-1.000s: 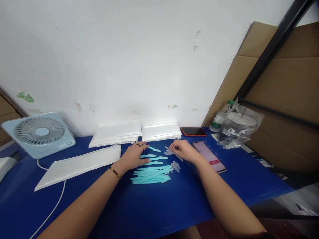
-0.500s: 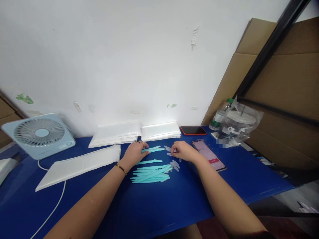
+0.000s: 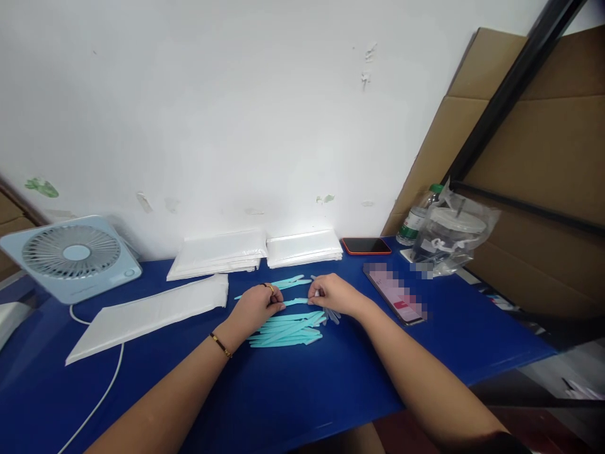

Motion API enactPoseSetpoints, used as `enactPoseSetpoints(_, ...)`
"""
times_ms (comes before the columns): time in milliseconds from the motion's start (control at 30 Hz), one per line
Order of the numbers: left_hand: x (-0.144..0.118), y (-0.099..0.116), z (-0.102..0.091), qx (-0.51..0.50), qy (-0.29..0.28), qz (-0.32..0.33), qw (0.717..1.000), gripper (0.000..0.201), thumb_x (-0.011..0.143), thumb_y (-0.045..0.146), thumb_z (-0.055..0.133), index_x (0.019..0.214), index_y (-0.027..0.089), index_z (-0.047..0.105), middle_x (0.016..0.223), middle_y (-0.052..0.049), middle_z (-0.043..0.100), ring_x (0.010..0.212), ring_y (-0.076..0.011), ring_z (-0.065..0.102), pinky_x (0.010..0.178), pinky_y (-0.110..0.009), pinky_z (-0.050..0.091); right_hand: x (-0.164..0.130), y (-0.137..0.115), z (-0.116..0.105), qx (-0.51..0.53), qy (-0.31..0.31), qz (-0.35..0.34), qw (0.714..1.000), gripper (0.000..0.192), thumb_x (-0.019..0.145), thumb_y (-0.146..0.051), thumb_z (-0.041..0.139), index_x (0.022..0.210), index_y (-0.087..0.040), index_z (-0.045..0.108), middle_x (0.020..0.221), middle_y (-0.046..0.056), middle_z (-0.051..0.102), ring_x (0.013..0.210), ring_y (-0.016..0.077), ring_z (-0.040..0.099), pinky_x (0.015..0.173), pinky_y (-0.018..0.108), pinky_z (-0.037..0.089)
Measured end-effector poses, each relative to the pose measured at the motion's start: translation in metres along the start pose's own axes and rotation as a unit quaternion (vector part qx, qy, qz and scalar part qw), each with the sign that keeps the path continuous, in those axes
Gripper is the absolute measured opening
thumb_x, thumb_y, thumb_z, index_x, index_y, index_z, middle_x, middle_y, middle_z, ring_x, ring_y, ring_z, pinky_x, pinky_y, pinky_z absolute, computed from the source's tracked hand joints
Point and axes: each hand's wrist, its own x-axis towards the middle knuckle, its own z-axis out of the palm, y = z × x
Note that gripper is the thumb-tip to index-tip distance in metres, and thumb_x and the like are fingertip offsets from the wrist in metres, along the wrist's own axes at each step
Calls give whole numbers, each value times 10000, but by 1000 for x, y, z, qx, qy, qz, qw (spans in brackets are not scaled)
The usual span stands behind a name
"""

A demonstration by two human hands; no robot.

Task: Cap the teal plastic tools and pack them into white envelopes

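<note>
Head view: both hands meet over a blue tabletop (image 3: 293, 391), w/ one teal stick (image 3: 297, 301) spanning between them. Left hand (image 3: 255, 307) is curled, fingertips pinching the stick's left end; right hand (image 3: 332, 294) is also curled, pinching the right end together w/ a small clear cap (image 3: 316, 293), tho the exact contact is too small to tell. The stick's long axis runs roughly left-right, nearly level, held just above the tabletop. Just in front of it lies a pile of teal sticks (image 3: 288, 331), thin, flat, matte plastic, mostly parallel, long axes left-right w/ a slight fan. A few more teal sticks (image 3: 290, 282) lie just behind the hands, angled up to the right. Clear caps (image 3: 332, 314), small and translucent, sit beside the right hand, partly hidden by it. Left wrist wears a thin gold bracelet (image 3: 220, 344). Further back: two stacks of white glossy flat bags (image 3: 258, 249) against the wall, another long white bag stack (image 3: 151, 312) at left. Pale blue square fan (image 3: 75, 258) w/ white cable (image 3: 101, 394) far left. Right side: phone w/ lit screen (image 3: 396, 294), dark phone in orange case (image 3: 366, 245), crinkly clear bag holding a lidded cup (image 3: 449, 236), bottle (image 3: 416, 221), brown cardboard (image 3: 543, 164) leaning behind.
</note>
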Motion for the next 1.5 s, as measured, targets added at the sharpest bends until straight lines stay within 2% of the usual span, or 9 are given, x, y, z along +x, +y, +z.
enactPoseSetpoints(200, 5, 6, 0, 12, 4, 14, 1000, 138, 796, 329, 572, 789, 206, 633, 768, -9, 623, 747, -166, 572, 656, -266, 406, 4, 3, 1, -11, 16, -19, 1000, 55, 743, -238, 682, 746, -186, 700, 725, 5, 640, 623, 110, 568, 647, 222, 410)
enactPoseSetpoints(367, 3, 0, -3, 34, 67, 35, 997, 525, 743, 513, 612, 1193, 253, 543, 1241, -68, 516, 1120, -256, 470, 900, -371, 406, -3, 23, -25, -19, 125, 42, 991, 116, 791, -182, 581, 796, -177, 697, 805, 31, 654, 689, 131, 573, 633, 226, 411)
enactPoseSetpoints(433, 4, -6, -2, 35, 62, 31, 997, 551, 760, 526, 590, 1248, 284, 507, 1299, -57, 474, 1171, -263, 428, 941, -394, 388, -2, 31, -28, -36, 141, 67, 987, 134, 797, -190, 566, 811, -179, 699, 809, 37, 651, 705, 141, 573, 646, 237, 416)
enactPoseSetpoints(600, 8, -18, -1, 33, 54, 8, 998, 305, 863, 389, 484, 1118, 273, 604, 1143, -40, 569, 1054, -223, 500, 909, -366, 405, 6, 38, -17, -61, 116, 56, 990, 156, 793, -225, 586, 893, -205, 703, 885, 41, 639, 792, 153, 575, 703, 248, 419)
enactPoseSetpoints(800, -1, -3, -11, 26, 78, 2, 997, 312, 817, 361, 541, 1107, 254, 585, 1104, -52, 568, 1024, -227, 513, 870, -358, 414, 10, 42, -13, -71, 97, 106, 987, 81, 755, -199, 605, 748, -193, 685, 836, 35, 628, 785, 158, 571, 671, 236, 404)
enactPoseSetpoints(967, -18, 23, -16, -24, -51, 73, 996, 298, 734, 494, 610, 865, 227, 634, 873, -18, 620, 800, -176, 562, 680, -269, 423, 13, 44, -10, -70, 96, 118, 986, 54, 744, -189, 599, 723, -179, 648, 822, 39, 623, 771, 153, 576, 634, 216, 384)
enactPoseSetpoints(1100, -19, 31, -12, -32, -95, 51, 994, 211, 778, 415, 559, 812, 222, 639, 787, -3, 639, 701, -144, 567, 606, -237, 397, 11, 41, -13, -64, 111, 109, 986, 58, 766, -191, 576, 746, -178, 628, 774, 28, 626, 732, 145, 573, 609, 215, 371)
enactPoseSetpoints(1233, -15, 28, -12, -15, -79, 56, 995, 231, 831, 341, 470, 720, 212, 626, 773, -4, 656, 671, -137, 568, 590, -238, 382, 2, 35, -25, 30, 133, 82, 987, 104, 808, -250, 548, 788, -174, 616, 706, 1, 624, 634, 117, 547, 572, 213, 384)
enactPoseSetpoints(1500, -10, 10, -24, 30, 4, 14, 999, 274, 883, 332, 379, 790, 194, 598, 826, -39, 629, 732, -166, 571, 635, -269, 404, -10, 18, -36, 185, 28, 24, 982, 255, 786, -370, 602, 880, -149, 687, 705, 26, 641, 633, 129, 565, 589, 240, 444)
